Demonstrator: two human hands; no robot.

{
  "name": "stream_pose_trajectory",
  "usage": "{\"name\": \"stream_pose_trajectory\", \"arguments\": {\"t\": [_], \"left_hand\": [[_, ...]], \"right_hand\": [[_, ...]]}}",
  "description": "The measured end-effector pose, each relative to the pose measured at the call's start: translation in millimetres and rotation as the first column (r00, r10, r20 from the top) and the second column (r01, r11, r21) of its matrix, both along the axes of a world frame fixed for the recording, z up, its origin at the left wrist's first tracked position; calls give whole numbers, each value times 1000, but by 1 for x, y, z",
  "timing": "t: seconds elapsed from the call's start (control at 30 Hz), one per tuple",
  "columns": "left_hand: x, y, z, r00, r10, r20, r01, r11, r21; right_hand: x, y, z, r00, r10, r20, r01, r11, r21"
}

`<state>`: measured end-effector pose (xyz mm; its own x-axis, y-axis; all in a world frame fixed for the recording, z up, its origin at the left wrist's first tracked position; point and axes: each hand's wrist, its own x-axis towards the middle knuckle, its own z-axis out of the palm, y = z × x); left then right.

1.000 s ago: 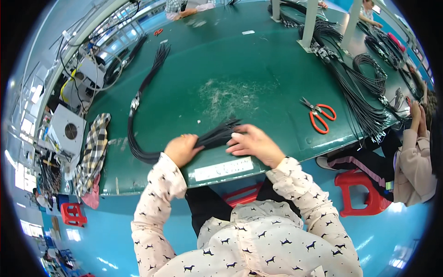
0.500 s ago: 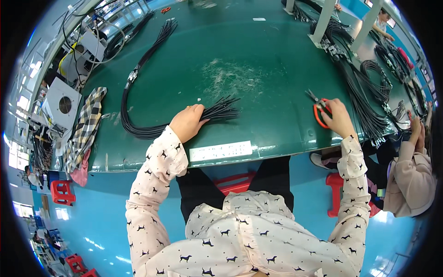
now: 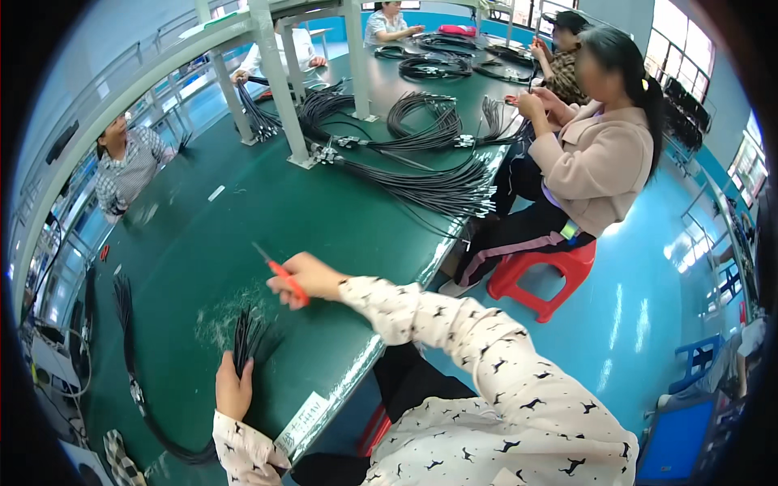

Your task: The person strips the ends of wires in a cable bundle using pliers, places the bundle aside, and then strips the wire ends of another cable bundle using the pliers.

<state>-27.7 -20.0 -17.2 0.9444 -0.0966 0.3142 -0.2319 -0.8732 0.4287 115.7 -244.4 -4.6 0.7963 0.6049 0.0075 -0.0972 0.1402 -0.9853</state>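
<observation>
Right hand [image 3: 312,278]: fingers curled shut around the orange handles of the scissors [image 3: 279,272], whose dark blades point up and to the left, raised just above the green desk [image 3: 324,219]. Left hand [image 3: 233,389]: fingers closed over the near end of a bundle of black cables [image 3: 245,336], pressing it against the desk close to the front edge; whether the thumb wraps beneath cannot be told. The free cable ends fan out slightly beyond the fingers, toward a patch of pale clippings [image 3: 219,316] scattered on the desk surface. From the hand the cables trail left in a long loop along the desk edge. The scissors lie above and to the right of the cable ends, apart from them. Further coils of black cable [image 3: 429,121] lie across the far desk, where seated co-workers [image 3: 596,154] handle them beside a red stool [image 3: 543,275].
</observation>
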Motion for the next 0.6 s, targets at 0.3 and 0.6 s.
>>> {"name": "stream_pose_trajectory", "arguments": {"t": [0.3,0.6], "left_hand": [[22,1,-5,983,181,-14,-180,962,-204],[20,-12,16,973,68,221,-133,946,296]], "right_hand": [[19,67,-15,987,-85,134,66,988,140],[39,50,-16,955,-188,230,189,982,21]]}}
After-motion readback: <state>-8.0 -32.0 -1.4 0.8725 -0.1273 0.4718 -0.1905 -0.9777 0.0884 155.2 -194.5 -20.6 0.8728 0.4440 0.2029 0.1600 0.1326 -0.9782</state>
